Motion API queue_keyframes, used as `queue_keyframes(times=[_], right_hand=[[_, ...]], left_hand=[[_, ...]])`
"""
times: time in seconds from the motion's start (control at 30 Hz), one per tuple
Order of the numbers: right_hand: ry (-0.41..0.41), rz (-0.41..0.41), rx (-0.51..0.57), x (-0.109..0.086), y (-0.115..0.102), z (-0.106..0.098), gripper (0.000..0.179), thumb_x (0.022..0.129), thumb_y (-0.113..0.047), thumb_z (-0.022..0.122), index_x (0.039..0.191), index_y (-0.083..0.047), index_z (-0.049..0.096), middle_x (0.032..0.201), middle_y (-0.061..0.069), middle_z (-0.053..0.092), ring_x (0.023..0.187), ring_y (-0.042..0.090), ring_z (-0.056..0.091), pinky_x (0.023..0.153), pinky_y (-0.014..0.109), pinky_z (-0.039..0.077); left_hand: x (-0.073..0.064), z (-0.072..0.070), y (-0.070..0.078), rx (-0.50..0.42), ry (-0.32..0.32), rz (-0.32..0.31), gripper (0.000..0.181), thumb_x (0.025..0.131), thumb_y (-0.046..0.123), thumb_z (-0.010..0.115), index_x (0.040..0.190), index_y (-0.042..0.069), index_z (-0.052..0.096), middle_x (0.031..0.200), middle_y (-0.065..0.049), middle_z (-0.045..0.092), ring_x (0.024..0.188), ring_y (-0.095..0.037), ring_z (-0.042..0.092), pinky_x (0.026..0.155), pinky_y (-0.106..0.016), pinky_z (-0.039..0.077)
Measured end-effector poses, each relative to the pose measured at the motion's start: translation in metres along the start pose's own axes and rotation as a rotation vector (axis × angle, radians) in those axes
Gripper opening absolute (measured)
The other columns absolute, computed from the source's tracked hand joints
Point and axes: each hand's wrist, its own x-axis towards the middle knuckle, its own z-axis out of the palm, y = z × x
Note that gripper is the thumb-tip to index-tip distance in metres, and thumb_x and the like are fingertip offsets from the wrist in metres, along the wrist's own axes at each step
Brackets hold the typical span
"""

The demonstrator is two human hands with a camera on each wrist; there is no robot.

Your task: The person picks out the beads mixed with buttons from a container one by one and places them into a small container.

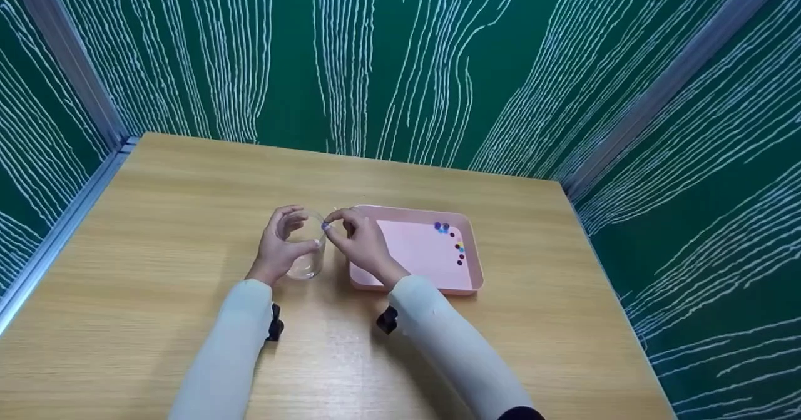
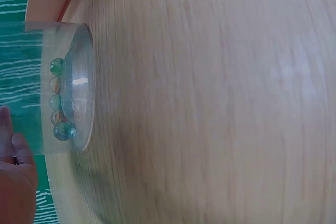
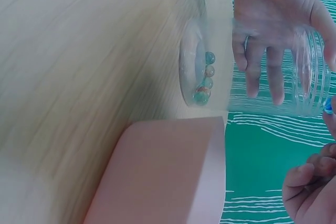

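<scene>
A clear jar [image 1: 305, 268] stands upright on the table, and my left hand [image 1: 274, 252] grips its side with fingers and thumb spread around it. Several glass marbles [image 2: 63, 130] lie in a row at the jar's bottom in the left wrist view. My right hand [image 1: 364, 243] pinches a blue marble [image 3: 329, 105] between thumb and forefinger, right at the jar's rim. To the right of the jar, partly under the right forearm, sits a shallow pink tray [image 1: 413, 254]. Small dark, blue and yellow marbles [image 1: 442, 227] lie along its right side.
The wooden table [image 1: 188, 232] extends all around the jar and tray. Behind it rises a green wall [image 1: 288, 94] with white wavy lines, and grey posts [image 1: 663, 88] stand at the corners. The tray's near corner is close beside the jar.
</scene>
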Motion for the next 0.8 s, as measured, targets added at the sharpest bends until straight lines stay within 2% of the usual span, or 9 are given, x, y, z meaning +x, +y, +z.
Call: queue_keyframes(times=[0.13,0.3,0.43,0.63,0.73,0.8], right_hand=[[0.004,0.007,0.016,-0.001,0.001,0.002,0.017,0.080,-0.043,0.057,0.094,-0.034,0.062,0.074,-0.004,0.051,0.068,0.014,0.046,0.055,0.024,0.040],[0.019,0.031,0.036,-0.002,0.000,0.004,0.017,0.080,-0.041,0.058,0.093,-0.033,0.061,0.075,-0.012,0.051,0.072,0.016,0.049,0.058,0.025,0.042],[0.024,0.069,0.073,-0.003,-0.001,0.006,0.015,0.079,-0.042,0.058,0.092,-0.035,0.060,0.075,-0.009,0.051,0.072,0.012,0.047,0.058,0.025,0.043],[0.026,0.105,0.184,0.000,0.001,0.012,0.014,0.078,-0.040,0.060,0.091,-0.035,0.060,0.086,-0.005,0.055,0.084,0.021,0.049,0.070,0.032,0.047],[0.028,0.112,0.222,-0.001,0.002,0.015,0.015,0.078,-0.038,0.061,0.092,-0.034,0.060,0.086,0.003,0.055,0.079,0.017,0.047,0.067,0.028,0.044],[0.035,0.108,0.253,-0.002,0.002,0.016,0.015,0.078,-0.034,0.061,0.093,-0.031,0.061,0.083,0.008,0.053,0.072,0.014,0.044,0.060,0.025,0.039]], left_hand=[[-0.003,0.004,0.007,0.000,-0.004,-0.008,0.071,0.064,0.000,0.073,0.124,0.002,0.035,0.122,-0.021,0.046,0.115,-0.029,0.041,0.102,-0.046,0.025],[-0.003,0.005,0.002,0.001,-0.004,0.005,0.070,0.064,0.002,0.074,0.122,0.003,0.037,0.121,-0.020,0.047,0.115,-0.031,0.041,0.102,-0.047,0.024],[-0.005,0.004,0.007,0.014,-0.013,0.001,0.069,0.064,0.005,0.074,0.122,0.004,0.036,0.123,-0.022,0.045,0.115,-0.030,0.041,0.102,-0.046,0.024],[-0.003,0.002,0.010,0.008,-0.013,-0.009,0.071,0.065,0.007,0.075,0.123,0.003,0.035,0.123,-0.019,0.046,0.116,-0.029,0.040,0.103,-0.046,0.022],[-0.002,0.000,0.005,-0.007,-0.010,0.002,0.071,0.064,0.006,0.075,0.123,0.003,0.035,0.122,-0.017,0.047,0.116,-0.029,0.041,0.103,-0.047,0.023],[-0.001,0.000,0.000,-0.014,-0.006,0.008,0.071,0.064,0.005,0.075,0.123,0.004,0.036,0.121,-0.016,0.048,0.116,-0.030,0.041,0.103,-0.046,0.023]])
